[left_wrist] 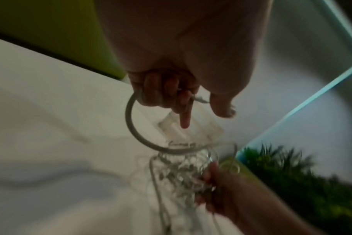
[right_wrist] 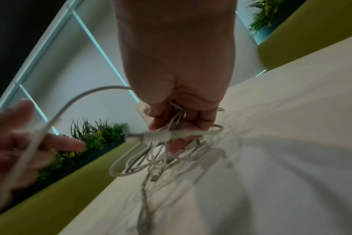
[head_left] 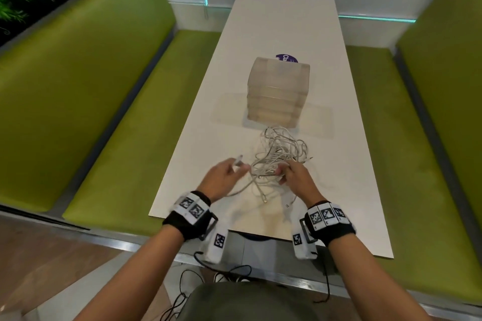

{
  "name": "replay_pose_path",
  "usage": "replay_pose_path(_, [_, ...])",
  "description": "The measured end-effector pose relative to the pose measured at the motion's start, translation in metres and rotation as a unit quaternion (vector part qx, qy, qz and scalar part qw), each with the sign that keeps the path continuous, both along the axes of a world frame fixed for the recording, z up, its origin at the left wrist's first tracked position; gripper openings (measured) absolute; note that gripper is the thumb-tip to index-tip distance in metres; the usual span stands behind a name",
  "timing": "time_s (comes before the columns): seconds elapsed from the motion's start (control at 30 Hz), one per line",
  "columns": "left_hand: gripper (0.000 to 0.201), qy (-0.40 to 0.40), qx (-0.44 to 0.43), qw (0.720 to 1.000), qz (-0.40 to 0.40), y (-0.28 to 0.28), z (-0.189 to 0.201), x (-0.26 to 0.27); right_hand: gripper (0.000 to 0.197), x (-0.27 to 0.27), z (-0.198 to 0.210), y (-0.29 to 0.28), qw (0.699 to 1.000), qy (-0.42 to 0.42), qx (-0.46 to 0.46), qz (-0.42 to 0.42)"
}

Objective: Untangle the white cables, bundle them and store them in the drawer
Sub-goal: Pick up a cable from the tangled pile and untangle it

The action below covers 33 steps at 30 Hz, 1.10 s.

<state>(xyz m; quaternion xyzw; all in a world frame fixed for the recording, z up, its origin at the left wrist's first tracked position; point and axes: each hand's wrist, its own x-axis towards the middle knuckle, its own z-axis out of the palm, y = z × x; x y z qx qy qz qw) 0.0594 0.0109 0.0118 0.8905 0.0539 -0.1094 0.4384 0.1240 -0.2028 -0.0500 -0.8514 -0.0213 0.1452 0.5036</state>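
Right now a white table (head_left: pixel 287 21) is running between two green benches (head_left: pixel 104 86), with a translucent drawer unit (head_left: pixel 277 91) sitting mid-table, its drawers looking closed. Just near of it the cables (head_left: pixel 280 148) are lying in a loose white tangle on the tabletop, trailing toward the near edge. The right hand (head_left: pixel 297 177) is gripping a bunch of loops at the tangle's near side, fingers curled round several strands. The left hand (head_left: pixel 221 177) is pinching one cable near its plug (head_left: pixel 238 159), fingers curled, index finger pointing out, and drawing that strand off to the left. My judgement: untangling is only beginning. Pulling the single strand while the right hand is clamping many loops could be cinching a knot tighter. The dangling near ends could also be slipping off the edge.
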Motion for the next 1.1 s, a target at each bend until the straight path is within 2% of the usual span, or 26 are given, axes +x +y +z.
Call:
replay_pose_path(0.1, [0.060, 0.075, 0.085, 0.990, -0.086, -0.017, -0.022, 0.000, 0.033, -0.003, 0.006, 0.002, 0.999, 0.015, 0.034, -0.019])
replay_pose_path(0.13, [0.056, 0.077, 0.110, 0.985, -0.105, -0.021, -0.026, 0.001, 0.033, -0.003, 0.006, 0.002, 0.999, 0.019, 0.039, -0.026])
replay_pose_path(0.2, [0.035, 0.049, 0.116, 0.985, -0.120, -0.027, -0.031, 0.003, 0.030, -0.002, 0.007, -0.001, 0.998, 0.030, 0.048, -0.039])
replay_pose_path(0.23, [0.030, 0.029, 0.083, 0.990, -0.108, -0.028, -0.032, 0.003, 0.031, -0.002, 0.007, -0.003, 0.997, 0.033, 0.048, -0.041])
replay_pose_path(0.3, [0.030, -0.024, -0.037, 0.998, -0.046, -0.029, -0.028, 0.001, 0.032, -0.003, 0.006, -0.004, 0.999, 0.033, 0.032, -0.027])
replay_pose_path(0.4, [0.028, -0.066, -0.202, 0.975, 0.058, -0.033, -0.014, 0.001, 0.032, -0.007, 0.003, -0.001, 0.999, 0.032, 0.002, 0.029])
replay_pose_path(0.47, [0.026, -0.049, -0.323, 0.940, 0.099, -0.040, -0.003, 0.005, 0.036, -0.010, 0.000, 0.004, 0.997, 0.027, -0.021, 0.062])
replay_pose_path(0.57, [0.032, -0.021, -0.557, 0.819, 0.139, -0.050, 0.013, 0.013, 0.035, -0.014, -0.002, 0.010, 0.996, 0.034, -0.021, 0.082])
replay_pose_path(0.6, [0.034, -0.017, -0.601, 0.786, 0.143, -0.051, 0.018, 0.014, 0.034, -0.015, -0.002, 0.010, 0.996, 0.029, -0.017, 0.086])
replay_pose_path(0.63, [0.035, -0.013, -0.625, 0.766, 0.150, -0.052, 0.023, 0.014, 0.033, -0.016, -0.001, 0.009, 0.995, 0.023, -0.020, 0.093])
replay_pose_path(0.67, [0.036, -0.010, -0.632, 0.758, 0.162, -0.052, 0.027, 0.014, 0.032, -0.015, 0.000, 0.008, 0.995, 0.017, -0.027, 0.099])
replay_pose_path(0.77, [0.037, -0.011, -0.595, 0.778, 0.203, -0.045, 0.038, 0.017, 0.026, -0.008, 0.003, 0.000, 0.993, 0.017, -0.057, 0.100])
replay_pose_path(0.83, [0.034, -0.026, -0.543, 0.812, 0.214, -0.032, 0.046, 0.019, 0.020, -0.003, 0.003, -0.005, 0.992, 0.019, -0.070, 0.099])
replay_pose_path(0.87, [0.030, -0.037, -0.488, 0.847, 0.209, -0.026, 0.047, 0.020, 0.019, -0.001, 0.002, -0.006, 0.992, 0.021, -0.074, 0.102])
replay_pose_path(0.93, [0.028, -0.051, -0.298, 0.941, 0.155, -0.015, 0.041, 0.022, 0.020, 0.002, 0.002, -0.005, 0.991, 0.018, -0.078, 0.108])
replay_pose_path(0.97, [0.035, -0.032, -0.189, 0.976, 0.099, -0.014, 0.038, 0.020, 0.020, 0.002, 0.002, -0.004, 0.990, 0.012, -0.082, 0.111])
replay_pose_path(1.0, [0.044, 0.014, -0.090, 0.996, 0.025, -0.014, 0.031, 0.019, 0.020, 0.001, 0.002, -0.001, 0.990, 0.003, -0.088, 0.114])
replay_pose_path(1.03, [0.051, 0.070, 0.001, 0.996, -0.056, -0.017, 0.024, 0.017, 0.020, 0.000, 0.004, 0.002, 0.989, -0.004, -0.091, 0.120])
replay_pose_path(1.1, [0.045, 0.139, 0.118, 0.970, -0.159, -0.025, 0.011, 0.013, 0.022, -0.003, 0.006, 0.008, 0.989, -0.014, -0.080, 0.127])
